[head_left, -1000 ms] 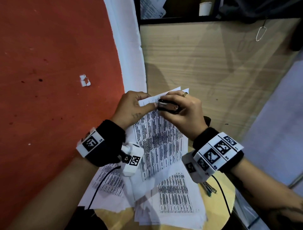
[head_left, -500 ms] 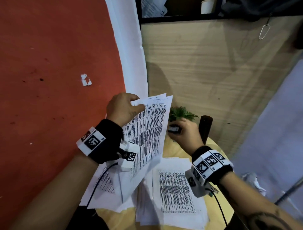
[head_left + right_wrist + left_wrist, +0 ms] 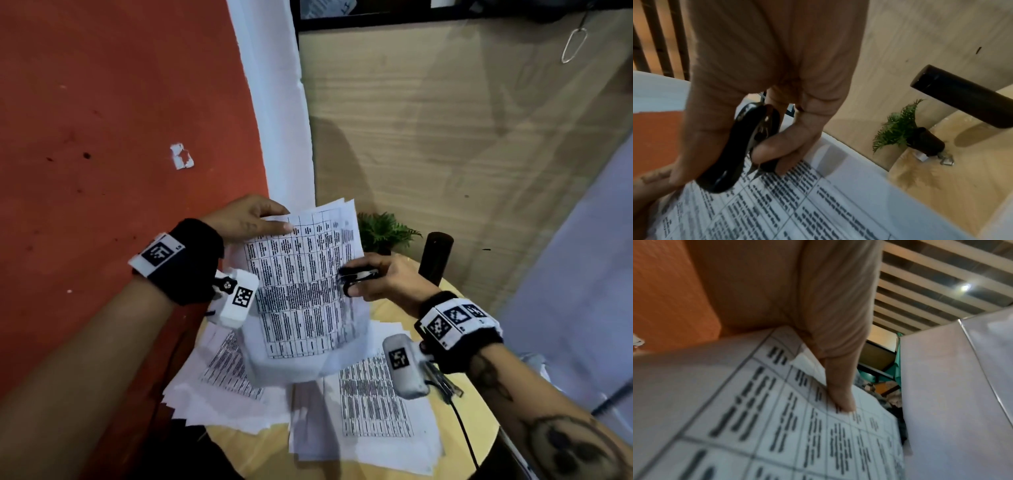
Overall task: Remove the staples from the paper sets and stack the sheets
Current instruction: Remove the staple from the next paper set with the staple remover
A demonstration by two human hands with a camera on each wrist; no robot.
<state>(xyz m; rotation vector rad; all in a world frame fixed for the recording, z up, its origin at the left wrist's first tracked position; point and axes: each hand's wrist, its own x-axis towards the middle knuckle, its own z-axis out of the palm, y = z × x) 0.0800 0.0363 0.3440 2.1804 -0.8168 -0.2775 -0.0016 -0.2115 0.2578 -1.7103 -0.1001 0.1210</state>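
Note:
My left hand (image 3: 260, 221) pinches the top left corner of a printed paper set (image 3: 301, 287) and holds it tilted above the table. In the left wrist view the thumb (image 3: 838, 386) lies on the top sheet (image 3: 777, 426). My right hand (image 3: 387, 279) grips a black staple remover (image 3: 359, 275) and rests against the set's right edge. In the right wrist view the staple remover (image 3: 740, 146) sits between thumb and fingers, and the fingertips touch the printed sheet (image 3: 797, 203). Two loose piles of sheets lie below, one at left (image 3: 226, 387) and one at right (image 3: 373, 411).
The piles rest on a small round wooden table (image 3: 472, 431). At its far edge stand a little green plant in a dark pot (image 3: 383, 231) and a black cylinder (image 3: 436, 257). Loose staples (image 3: 946, 160) lie beside the pot. A red wall is close on the left.
The right hand left the set's top corner with the staple remover, dipped toward the plant, and has come back to the set's right edge. The left hand kept its hold.

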